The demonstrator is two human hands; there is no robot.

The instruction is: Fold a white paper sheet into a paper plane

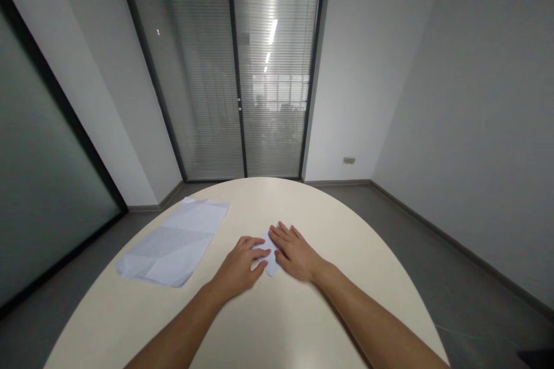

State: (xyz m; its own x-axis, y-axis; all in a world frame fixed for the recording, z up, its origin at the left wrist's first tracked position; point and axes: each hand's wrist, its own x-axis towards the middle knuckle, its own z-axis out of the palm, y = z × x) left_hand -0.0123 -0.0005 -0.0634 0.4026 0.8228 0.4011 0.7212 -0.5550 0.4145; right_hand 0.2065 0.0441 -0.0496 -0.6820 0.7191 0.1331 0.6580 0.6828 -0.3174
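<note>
A small, flat piece of white paper [271,265] with a pointed near end lies on the table between the two hands, mostly covered by them. The left hand [240,268] is loosely curved, fingers and thumb apart, their tips over its left side. The right hand [298,255] is flat, fingers a little spread, over its right side. On the far left lies a larger, creased sheet [177,242] with uneven edges. The smooth, cream-coloured table [268,202] has a rounded far edge; beyond stand dark-framed glass doors [208,81] with thin-slatted blinds [277,138].
</note>
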